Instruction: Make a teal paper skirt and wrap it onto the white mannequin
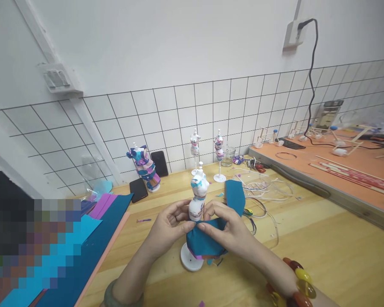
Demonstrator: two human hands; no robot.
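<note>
A small white dress form (198,187) with coloured patches stands tilted on its round white base (192,256) in front of me. A piece of teal fabric (206,241) hangs around its lower part, with a purple and brown edge showing underneath. My left hand (174,221) is closed at the form's left side, its thumb pressing the fabric's top edge. From the other side, my right hand (222,224) pinches the same top edge, thumb close to the left one. The fingertips behind the form are partly hidden. Another teal fabric piece (235,197) lies just beyond my right hand.
Behind stand two small dress forms (195,147) and one dressed in colourful fabric (145,166), near two dark phones (138,190). Coloured fabric sheets (105,230) lie left. Loose cords (265,187) and a glass (228,157) are right, beside a raised orange board (323,170).
</note>
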